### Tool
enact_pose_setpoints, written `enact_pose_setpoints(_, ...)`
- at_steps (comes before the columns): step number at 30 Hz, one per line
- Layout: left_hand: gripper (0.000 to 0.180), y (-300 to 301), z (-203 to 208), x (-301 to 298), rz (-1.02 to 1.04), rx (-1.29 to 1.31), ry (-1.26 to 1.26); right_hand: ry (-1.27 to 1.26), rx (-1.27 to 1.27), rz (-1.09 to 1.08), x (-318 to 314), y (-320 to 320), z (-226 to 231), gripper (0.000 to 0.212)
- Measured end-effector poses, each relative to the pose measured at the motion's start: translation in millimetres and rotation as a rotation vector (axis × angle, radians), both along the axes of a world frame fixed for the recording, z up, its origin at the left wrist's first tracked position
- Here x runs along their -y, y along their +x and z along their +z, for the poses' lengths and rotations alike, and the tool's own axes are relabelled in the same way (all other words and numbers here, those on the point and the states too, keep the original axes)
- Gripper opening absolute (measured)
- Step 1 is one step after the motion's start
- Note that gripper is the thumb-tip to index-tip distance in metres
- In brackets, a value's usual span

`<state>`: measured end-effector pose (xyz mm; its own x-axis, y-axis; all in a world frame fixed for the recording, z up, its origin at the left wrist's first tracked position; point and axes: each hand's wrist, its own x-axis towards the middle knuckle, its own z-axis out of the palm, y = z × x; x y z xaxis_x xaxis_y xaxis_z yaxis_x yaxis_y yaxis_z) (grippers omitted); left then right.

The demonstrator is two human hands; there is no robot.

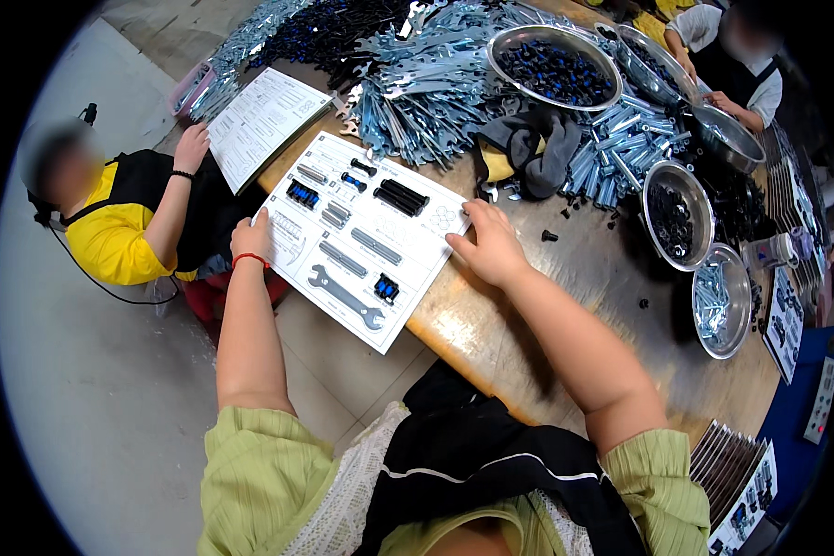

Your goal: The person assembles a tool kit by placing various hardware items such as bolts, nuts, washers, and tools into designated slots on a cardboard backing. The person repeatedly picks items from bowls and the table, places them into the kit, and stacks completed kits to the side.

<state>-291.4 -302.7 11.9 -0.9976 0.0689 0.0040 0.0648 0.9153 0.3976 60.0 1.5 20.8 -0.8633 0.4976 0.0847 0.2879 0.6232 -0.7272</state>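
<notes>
Between my hands a white printed card [287, 250] lies partly on the table and juts past its front edge. On it sit black bolts [400, 196], short black-and-blue pieces [303, 194], silver rods [342, 259] and an open-ended wrench [345, 296]; other printed outlines show bare. My left hand [251, 239] is closed on the card's left edge, a red cord around the wrist. At the right edge, my right hand [491, 243] grips the card with its fingers over the corner and its thumb lower down.
Loose wrenches [426, 83] and silver tubes [621, 148] are heaped at the back, beside dark gloves [533, 153]. Metal bowls of small parts [554, 69] line the right. A co-worker in yellow [120, 218] holds another card [267, 125] at left; another person sits far right. Stacked cards [746, 491] stand lower right.
</notes>
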Motion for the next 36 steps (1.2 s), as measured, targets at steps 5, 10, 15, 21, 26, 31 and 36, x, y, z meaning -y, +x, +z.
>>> enact_pose_setpoints(5,0.075,23,21,2,-0.045,0.093,-0.071,0.030,0.018,-0.053,4,24,2,0.062)
enact_pose_setpoints(10,0.076,88,50,-8,-0.149,0.102,-0.209,0.184,0.060,-0.138,14,61,1,0.060)
enact_pose_setpoints(15,0.073,103,68,-20,-0.310,0.184,-0.260,0.219,0.004,-0.295,9,67,-3,0.056)
enact_pose_setpoints(21,0.061,103,79,-32,-0.523,0.217,-0.239,0.236,-0.016,-0.565,8,67,2,0.047)
enact_pose_setpoints(26,0.056,105,74,-44,-0.766,0.257,-0.149,0.270,0.085,-0.728,1,83,4,0.046)
enact_pose_setpoints(31,0.057,105,68,-71,-1.071,0.375,-0.236,0.325,0.148,-0.896,-1,104,5,0.043)
enact_pose_setpoints(36,0.058,193,70,-104,-1.277,0.449,-0.272,0.252,0.148,-1.036,-24,216,-12,0.043)
